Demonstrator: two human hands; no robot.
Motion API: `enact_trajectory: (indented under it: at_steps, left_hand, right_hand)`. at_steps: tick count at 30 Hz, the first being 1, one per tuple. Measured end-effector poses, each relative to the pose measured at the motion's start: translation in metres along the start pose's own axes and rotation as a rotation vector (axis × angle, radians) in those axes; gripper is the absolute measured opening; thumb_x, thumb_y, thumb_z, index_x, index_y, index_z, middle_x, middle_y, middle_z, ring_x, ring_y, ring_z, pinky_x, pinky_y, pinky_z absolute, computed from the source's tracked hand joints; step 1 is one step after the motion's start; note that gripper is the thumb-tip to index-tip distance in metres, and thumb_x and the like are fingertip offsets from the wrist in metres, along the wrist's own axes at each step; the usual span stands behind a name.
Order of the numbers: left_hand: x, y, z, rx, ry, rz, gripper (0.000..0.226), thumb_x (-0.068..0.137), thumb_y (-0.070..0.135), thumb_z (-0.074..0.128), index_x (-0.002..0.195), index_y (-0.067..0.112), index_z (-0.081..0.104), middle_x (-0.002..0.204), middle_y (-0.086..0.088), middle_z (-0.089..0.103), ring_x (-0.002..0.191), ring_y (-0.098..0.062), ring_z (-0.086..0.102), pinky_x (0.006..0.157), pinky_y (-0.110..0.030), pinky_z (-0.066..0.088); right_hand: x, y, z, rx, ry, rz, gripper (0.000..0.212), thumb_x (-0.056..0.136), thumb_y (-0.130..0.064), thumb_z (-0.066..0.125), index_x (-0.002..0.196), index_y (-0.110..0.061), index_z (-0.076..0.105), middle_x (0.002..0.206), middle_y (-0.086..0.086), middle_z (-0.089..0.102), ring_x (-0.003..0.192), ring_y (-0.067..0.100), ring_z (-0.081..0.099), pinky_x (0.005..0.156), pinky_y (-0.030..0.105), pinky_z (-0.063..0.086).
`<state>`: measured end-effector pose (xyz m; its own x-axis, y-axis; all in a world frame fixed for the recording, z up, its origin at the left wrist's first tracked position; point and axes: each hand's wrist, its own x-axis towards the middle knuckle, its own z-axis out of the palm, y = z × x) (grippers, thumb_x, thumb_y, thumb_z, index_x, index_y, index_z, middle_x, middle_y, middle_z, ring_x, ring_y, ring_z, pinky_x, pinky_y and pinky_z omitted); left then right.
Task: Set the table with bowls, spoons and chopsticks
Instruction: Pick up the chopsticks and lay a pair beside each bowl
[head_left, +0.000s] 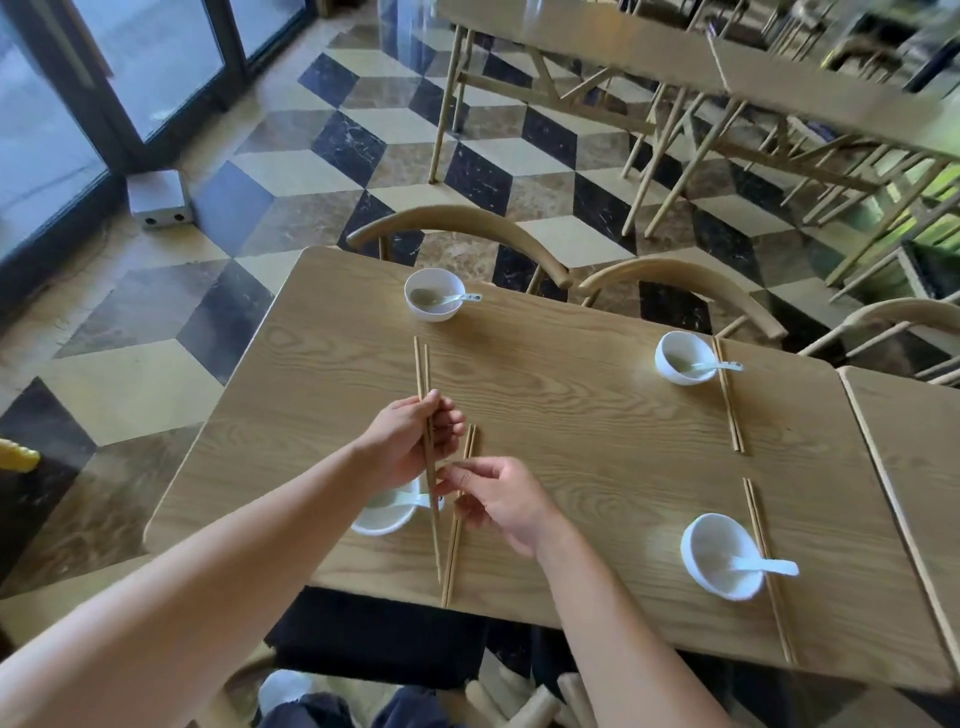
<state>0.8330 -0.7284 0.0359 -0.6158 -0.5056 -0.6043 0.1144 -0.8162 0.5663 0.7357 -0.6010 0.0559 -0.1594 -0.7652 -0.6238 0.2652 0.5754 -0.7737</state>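
White bowls (435, 301), tan wood-grain table (571, 415) (floor (363, 140) checkered black, cream, brown).

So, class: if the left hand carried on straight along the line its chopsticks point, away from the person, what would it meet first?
Probably the far-left bowl. The left hand aims its held chopsticks up the table toward that bowl, with only bare wood between. Depth is unclear, so the tips might pass just left of it.

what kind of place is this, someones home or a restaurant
Most likely a restaurant dining room. Beyond this wooden table stand more matching tables with matching chairs, the floor is patterned marble-like tile, and each seat gets the same white bowl, spoon and chopsticks.
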Motion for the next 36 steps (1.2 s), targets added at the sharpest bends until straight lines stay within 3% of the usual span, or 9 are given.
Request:
enact_trajectory:
  at_steps: [3, 6, 12, 20, 25, 30, 36]
  left_hand:
    - [0.003, -0.008, 0.009, -0.035, -0.035, -0.018, 0.028, 0.107, 0.021, 0.040, 0.091, 0.006, 0.058, 0.077, -0.011, 0.063, 0.062, -0.019, 0.065, 0.057, -0.028, 0.056]
    - [0.005, -0.016, 0.016, -0.011, -0.084, -0.030, 0.025, 0.106, 0.020, 0.042, 0.095, 0.006, 0.060, 0.080, -0.010, 0.064, 0.067, -0.019, 0.065, 0.059, -0.028, 0.055]
    - [0.008, -0.023, 0.030, 0.033, -0.065, -0.062, 0.028, 0.107, 0.021, 0.041, 0.093, 0.006, 0.059, 0.077, -0.010, 0.064, 0.066, -0.020, 0.064, 0.059, -0.028, 0.054]
    - [0.014, -0.027, 0.033, 0.084, -0.057, -0.087, 0.027, 0.107, 0.021, 0.040, 0.101, 0.003, 0.059, 0.079, -0.012, 0.069, 0.064, -0.020, 0.068, 0.059, -0.029, 0.058]
    - [0.019, -0.040, 0.034, 0.102, -0.085, -0.132, 0.028, 0.106, 0.023, 0.042, 0.106, 0.002, 0.060, 0.084, -0.012, 0.071, 0.069, -0.020, 0.070, 0.059, -0.029, 0.058]
    - [0.023, -0.058, 0.042, 0.097, -0.116, -0.161, 0.025, 0.106, 0.022, 0.043, 0.103, 0.005, 0.062, 0.085, -0.009, 0.071, 0.071, -0.018, 0.070, 0.063, -0.029, 0.059]
    - [0.027, -0.066, 0.053, 0.165, -0.159, -0.236, 0.027, 0.106, 0.023, 0.043, 0.107, 0.004, 0.063, 0.091, -0.011, 0.071, 0.075, -0.021, 0.070, 0.066, -0.033, 0.059]
  right_hand:
    - [-0.006, 0.008, -0.001, -0.014, 0.065, -0.049, 0.009, 0.092, -0.013, 0.066, 0.088, -0.008, 0.072, 0.077, 0.008, 0.066, 0.053, 0.011, 0.046, 0.048, 0.023, 0.035]
    - [-0.008, 0.018, -0.003, -0.086, 0.143, -0.050, 0.017, 0.092, -0.017, 0.067, 0.076, -0.014, 0.073, 0.064, 0.006, 0.059, 0.053, 0.017, 0.046, 0.049, 0.028, 0.038]
    - [-0.012, 0.025, -0.004, -0.338, 0.242, -0.082, 0.019, 0.087, -0.023, 0.071, 0.068, -0.026, 0.070, 0.059, -0.010, 0.063, 0.053, 0.006, 0.053, 0.059, 0.025, 0.045]
    - [-0.014, 0.034, -0.006, -0.313, 0.299, -0.058, 0.006, 0.085, -0.024, 0.073, 0.079, -0.022, 0.072, 0.075, 0.002, 0.073, 0.060, 0.017, 0.064, 0.069, 0.042, 0.059]
    - [-0.020, 0.035, -0.010, -0.177, 0.306, -0.012, 0.001, 0.087, -0.018, 0.072, 0.087, -0.017, 0.074, 0.081, 0.005, 0.071, 0.057, 0.013, 0.059, 0.055, 0.026, 0.055]
    - [-0.025, 0.044, -0.019, -0.063, 0.320, 0.052, 0.015, 0.089, -0.017, 0.070, 0.098, -0.007, 0.076, 0.085, 0.012, 0.073, 0.061, 0.016, 0.061, 0.058, 0.028, 0.057]
    - [-0.032, 0.051, -0.035, 0.065, 0.312, 0.057, 0.011, 0.089, -0.015, 0.071, 0.078, -0.014, 0.070, 0.073, 0.003, 0.069, 0.049, 0.007, 0.058, 0.046, 0.020, 0.049]
